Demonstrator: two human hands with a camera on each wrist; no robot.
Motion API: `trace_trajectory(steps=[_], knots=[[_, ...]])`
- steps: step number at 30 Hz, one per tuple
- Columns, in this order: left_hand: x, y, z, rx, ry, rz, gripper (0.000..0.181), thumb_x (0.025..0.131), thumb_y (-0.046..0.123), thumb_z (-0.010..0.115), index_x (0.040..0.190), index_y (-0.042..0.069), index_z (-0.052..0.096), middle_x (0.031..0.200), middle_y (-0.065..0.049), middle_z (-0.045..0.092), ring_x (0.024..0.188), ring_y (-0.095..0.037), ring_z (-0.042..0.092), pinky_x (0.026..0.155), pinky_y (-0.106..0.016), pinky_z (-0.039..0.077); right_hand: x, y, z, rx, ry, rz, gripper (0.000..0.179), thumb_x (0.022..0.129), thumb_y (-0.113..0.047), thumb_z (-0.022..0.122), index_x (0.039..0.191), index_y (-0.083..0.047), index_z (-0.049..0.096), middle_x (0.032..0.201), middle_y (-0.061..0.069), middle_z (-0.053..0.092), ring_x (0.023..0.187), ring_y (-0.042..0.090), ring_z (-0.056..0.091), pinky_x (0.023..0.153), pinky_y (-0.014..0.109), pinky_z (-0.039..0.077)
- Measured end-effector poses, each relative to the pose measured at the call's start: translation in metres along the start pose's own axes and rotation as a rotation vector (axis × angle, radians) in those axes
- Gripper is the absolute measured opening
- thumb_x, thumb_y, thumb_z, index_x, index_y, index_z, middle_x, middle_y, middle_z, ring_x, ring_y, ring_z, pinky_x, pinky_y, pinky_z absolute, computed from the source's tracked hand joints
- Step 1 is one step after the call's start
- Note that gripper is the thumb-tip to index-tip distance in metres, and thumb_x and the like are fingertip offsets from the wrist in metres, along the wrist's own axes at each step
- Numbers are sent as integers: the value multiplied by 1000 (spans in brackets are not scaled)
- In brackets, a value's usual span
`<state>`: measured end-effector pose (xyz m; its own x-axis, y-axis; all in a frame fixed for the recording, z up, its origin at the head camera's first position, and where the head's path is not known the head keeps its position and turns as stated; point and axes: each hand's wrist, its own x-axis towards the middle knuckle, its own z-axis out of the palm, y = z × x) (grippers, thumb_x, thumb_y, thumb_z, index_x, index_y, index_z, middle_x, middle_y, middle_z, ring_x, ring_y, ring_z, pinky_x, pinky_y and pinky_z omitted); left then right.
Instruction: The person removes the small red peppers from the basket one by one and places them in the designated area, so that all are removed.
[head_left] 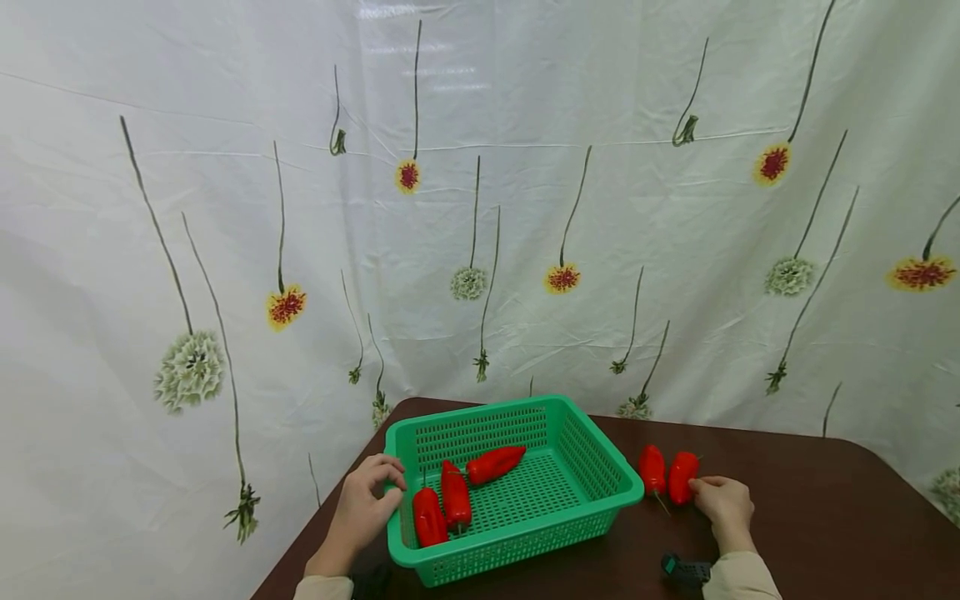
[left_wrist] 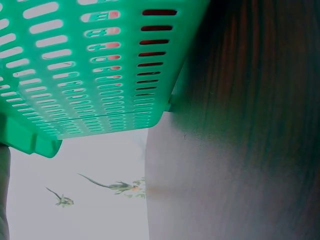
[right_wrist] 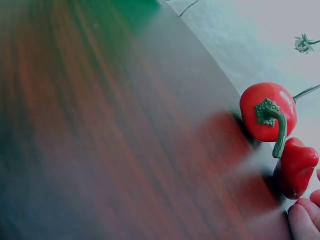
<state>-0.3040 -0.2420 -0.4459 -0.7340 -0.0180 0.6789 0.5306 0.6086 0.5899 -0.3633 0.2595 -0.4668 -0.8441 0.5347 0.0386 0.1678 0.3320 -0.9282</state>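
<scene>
A green plastic basket stands on the dark table, with three long red peppers lying inside: one pepper at the left, another beside it, a third further back. My left hand holds the basket's left rim, fingers bent over it; the left wrist view shows the slotted side wall. Right of the basket, my right hand pinches a red pepper between thumb and fingertips. Close by its left side lies another red pepper, whose green stem shows in the right wrist view.
The brown table extends to the right, with its far edge against a white floral curtain. A small black object shows beside the right sleeve.
</scene>
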Motion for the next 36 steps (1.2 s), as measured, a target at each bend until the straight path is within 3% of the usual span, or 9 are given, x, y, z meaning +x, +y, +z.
trace_trajectory(steps=[3,7,11,14,18,26,36], knots=[[0,0,0,5,1,0,27,75,-12,58,70,14,66,98,-10,69,97,-23,61,70,-30,45,-1,-1,0,-5,1,0,34,89,-13,66,106,16,68,77,15,70,86,38,62,55,26,45],[0,0,0,9,-3,-12,26,75,-11,58,69,13,66,98,-9,69,96,-22,61,72,-30,46,-1,-3,-1,-3,-9,6,36,90,-15,65,110,16,66,75,15,70,62,19,65,55,27,47],[0,0,0,2,-8,-22,29,75,-11,58,69,16,66,98,-10,69,97,-22,60,71,-30,47,-1,-8,-4,3,-13,-19,39,91,-17,64,112,16,65,92,27,69,59,12,65,56,28,50],[0,1,0,1,-9,-25,31,75,-11,58,69,19,65,98,-10,69,97,-23,61,72,-31,48,-2,-15,-6,28,-30,-47,40,92,-17,63,114,17,63,106,35,65,62,13,69,59,30,55],[0,1,0,-1,-12,-31,31,76,-11,58,69,18,66,98,-9,69,99,-24,61,74,-31,48,-4,-27,-10,67,-94,-69,45,94,-19,62,122,17,59,117,37,62,73,16,72,67,32,60],[0,1,-1,-19,-16,-40,28,76,-12,58,69,15,66,98,-8,68,99,-22,61,75,-31,48,-10,-55,-14,25,-300,-165,53,97,-26,62,129,15,55,131,37,56,101,32,70,82,37,59],[1,2,-2,-22,-18,-43,27,77,-11,58,70,13,66,99,-9,68,99,-23,61,75,-31,47,-31,-91,-12,174,-523,-245,57,102,-27,56,142,11,45,139,27,56,112,17,67,92,26,55]])
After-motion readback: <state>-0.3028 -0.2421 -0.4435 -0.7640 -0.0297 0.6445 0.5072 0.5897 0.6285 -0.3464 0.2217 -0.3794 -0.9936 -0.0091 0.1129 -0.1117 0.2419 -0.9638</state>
